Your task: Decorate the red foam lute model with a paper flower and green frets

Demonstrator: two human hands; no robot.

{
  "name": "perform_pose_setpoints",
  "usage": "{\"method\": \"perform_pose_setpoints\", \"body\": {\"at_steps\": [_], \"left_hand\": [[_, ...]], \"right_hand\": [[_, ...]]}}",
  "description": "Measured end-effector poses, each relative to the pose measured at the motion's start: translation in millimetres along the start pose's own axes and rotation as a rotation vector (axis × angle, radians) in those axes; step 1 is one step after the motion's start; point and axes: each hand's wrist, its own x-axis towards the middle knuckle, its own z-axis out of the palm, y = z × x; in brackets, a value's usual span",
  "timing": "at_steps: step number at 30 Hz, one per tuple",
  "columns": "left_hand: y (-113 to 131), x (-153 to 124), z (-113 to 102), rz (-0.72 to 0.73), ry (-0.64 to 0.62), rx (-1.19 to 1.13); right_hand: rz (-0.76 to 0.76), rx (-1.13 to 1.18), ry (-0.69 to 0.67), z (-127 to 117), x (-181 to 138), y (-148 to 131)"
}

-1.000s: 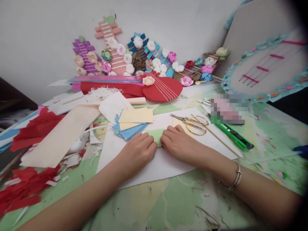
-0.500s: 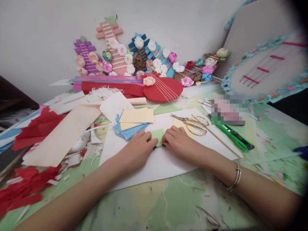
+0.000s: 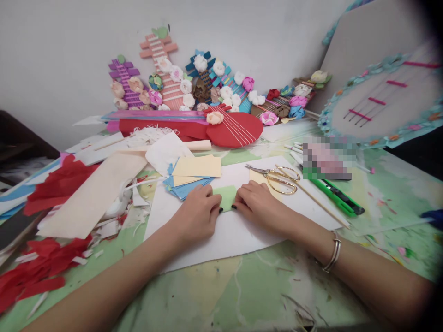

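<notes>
A small piece of light green paper lies over a white sheet, between my two hands. My left hand has its curled fingers closed on the green paper's left edge. On the opposite edge, my right hand pinches the paper with fingers bent and thumb below. Just beyond my left hand, several yellow paper cards rest on blue paper pieces. Gold-handled scissors lie past my right hand, partly over a yellow paper piece.
A wooden stick and a green utility knife lie to the right. Red crepe paper, a cream strip and scraps cover the left. Behind stand flower-decorated craft instruments and a red one.
My left hand has slid slightly left along the green paper, so more of it shows between my hands. My right hand has barely moved.
</notes>
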Motion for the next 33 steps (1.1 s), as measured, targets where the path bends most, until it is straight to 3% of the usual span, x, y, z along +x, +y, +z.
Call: {"method": "perform_pose_setpoints", "body": {"at_steps": [8,18,25,33], "left_hand": [[1,-3,1,0.209,0.064,-0.087],[-3,-5,4,0.428,0.179,0.262],[-1,-2,3,0.467,0.148,0.32],[-1,1,7,0.397,0.228,0.215]], "right_hand": [[-0.08,-0.122,0.057,8,-1,3],[-0.042,0.012,-0.032,-2,-1,7],[-0.068,-0.031,0.028,7,-1,10],[-0.167,-0.04,0.068,6,-1,9]]}}
